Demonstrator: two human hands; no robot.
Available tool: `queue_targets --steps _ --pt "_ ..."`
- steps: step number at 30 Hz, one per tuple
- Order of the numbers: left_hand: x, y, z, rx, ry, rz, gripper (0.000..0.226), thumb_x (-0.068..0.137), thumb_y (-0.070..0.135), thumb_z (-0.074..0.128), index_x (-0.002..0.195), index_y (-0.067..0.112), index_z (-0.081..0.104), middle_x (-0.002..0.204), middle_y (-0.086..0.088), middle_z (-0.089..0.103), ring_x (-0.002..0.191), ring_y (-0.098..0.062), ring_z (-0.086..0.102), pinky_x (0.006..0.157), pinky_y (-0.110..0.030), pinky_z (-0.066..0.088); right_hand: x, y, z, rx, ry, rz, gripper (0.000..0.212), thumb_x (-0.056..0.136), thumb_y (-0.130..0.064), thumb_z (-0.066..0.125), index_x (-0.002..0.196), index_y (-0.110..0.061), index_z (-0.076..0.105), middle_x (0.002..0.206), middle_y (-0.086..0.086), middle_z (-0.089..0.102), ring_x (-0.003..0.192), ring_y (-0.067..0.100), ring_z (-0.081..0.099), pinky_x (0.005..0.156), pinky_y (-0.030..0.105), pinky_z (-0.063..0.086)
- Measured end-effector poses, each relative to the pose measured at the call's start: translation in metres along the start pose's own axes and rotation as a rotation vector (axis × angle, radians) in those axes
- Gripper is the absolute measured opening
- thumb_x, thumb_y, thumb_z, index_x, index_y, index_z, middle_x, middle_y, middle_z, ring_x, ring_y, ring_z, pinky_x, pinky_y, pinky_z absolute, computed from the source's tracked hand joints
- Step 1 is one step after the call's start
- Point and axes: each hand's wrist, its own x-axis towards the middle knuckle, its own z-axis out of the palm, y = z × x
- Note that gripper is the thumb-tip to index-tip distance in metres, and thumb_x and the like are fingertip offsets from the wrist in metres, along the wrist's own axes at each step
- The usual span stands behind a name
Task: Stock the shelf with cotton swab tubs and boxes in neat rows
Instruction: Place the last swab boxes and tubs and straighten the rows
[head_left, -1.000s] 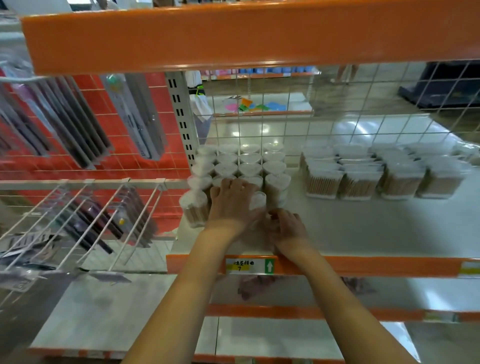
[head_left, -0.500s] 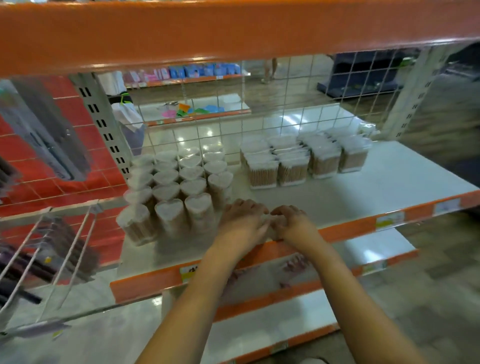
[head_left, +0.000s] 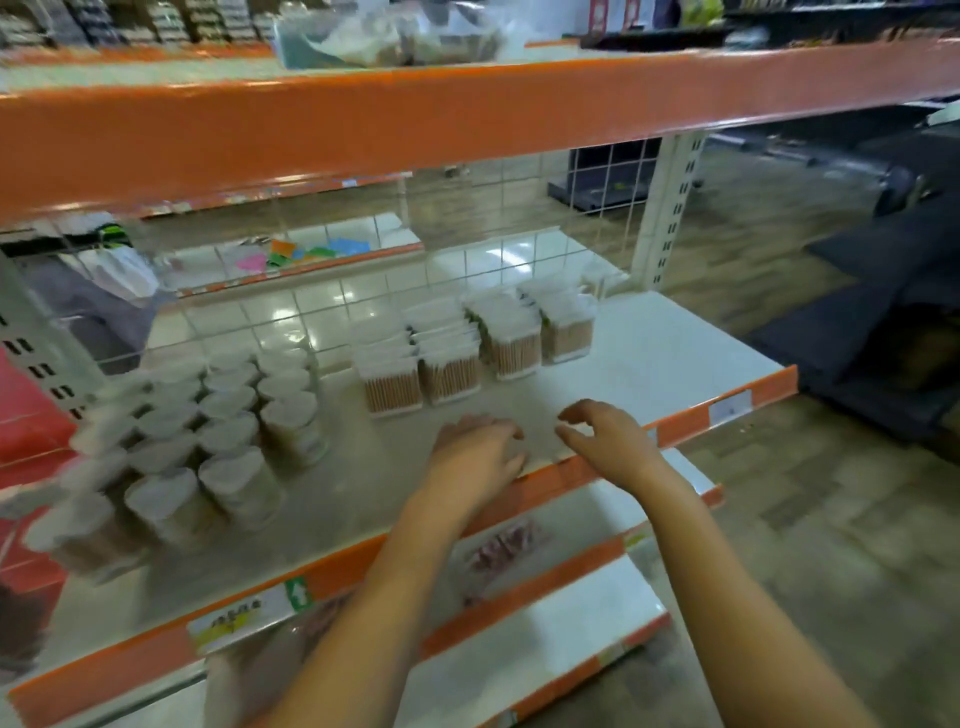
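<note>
While both hands hover over the front of the white shelf (head_left: 649, 358), neither holds anything: the left hand (head_left: 475, 457) is palm down with fingers loosely curled near the orange front edge (head_left: 748, 397), and the right hand (head_left: 605, 441) is just beside it, fingers loosely bent and spread, apart from the left. The round tubs (head_left: 228, 431) stand in rows at the shelf's left; the clear boxes (head_left: 467, 345) sit in rows near the wire-grid back (head_left: 467, 270).
</note>
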Motion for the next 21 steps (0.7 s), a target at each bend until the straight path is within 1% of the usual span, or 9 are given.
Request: queue_targets --steps 3,6,12,17,21 --pt "0.021 0.024 0.006 -0.024 -0.01 0.0 0.034 0.092 0.04 0.048 0.124 0.028 0.055 0.128 0.001 0.054 0.121 -0.02 0.046 0.097 -0.032 0.036 0.005 0.026 -0.019 -0.007 -0.033 0.02 0.036 0.094 -0.033 0.053 0.125 -0.016 0.056 0.129 0.002 0.057 0.121 0.02 0.049 0.095 0.025 0.035" --pt "0.041 0.048 0.014 -0.033 0.004 -0.001 0.032 0.092 0.04 0.049 0.121 0.028 0.056 0.126 0.002 0.056 0.12 -0.02 0.047 0.097 -0.032 0.037 0.011 0.049 -0.037 -0.03 -0.076 0.034 0.036 0.094 -0.034 0.053 0.126 -0.016 0.055 0.13 0.002 0.056 0.122 0.02 0.048 0.097 0.028 0.037" --pt "0.073 0.08 0.035 -0.035 0.005 -0.029 0.034 0.094 0.041 0.046 0.124 0.027 0.056 0.125 0.001 0.056 0.118 -0.021 0.048 0.096 -0.032 0.038 0.028 0.091 -0.061 -0.042 -0.097 0.049 0.034 0.094 -0.033 0.053 0.124 -0.017 0.056 0.128 0.002 0.056 0.119 0.02 0.05 0.101 0.032 0.039" --pt "0.092 0.098 0.048 -0.055 -0.002 -0.083 0.033 0.095 0.04 0.045 0.123 0.027 0.056 0.125 0.0 0.056 0.117 -0.021 0.048 0.095 -0.033 0.038 0.039 0.117 -0.072 -0.066 -0.103 0.047 0.034 0.094 -0.032 0.053 0.124 -0.015 0.057 0.126 0.003 0.057 0.112 0.019 0.055 0.094 0.029 0.041" --pt "0.103 0.105 0.054 -0.065 -0.024 -0.1 0.033 0.095 0.04 0.045 0.123 0.026 0.056 0.123 -0.001 0.057 0.116 -0.021 0.048 0.095 -0.034 0.039 0.046 0.131 -0.074 -0.04 -0.094 0.055 0.033 0.094 -0.031 0.053 0.122 -0.015 0.058 0.126 0.002 0.057 0.11 0.017 0.056 0.092 0.027 0.042"
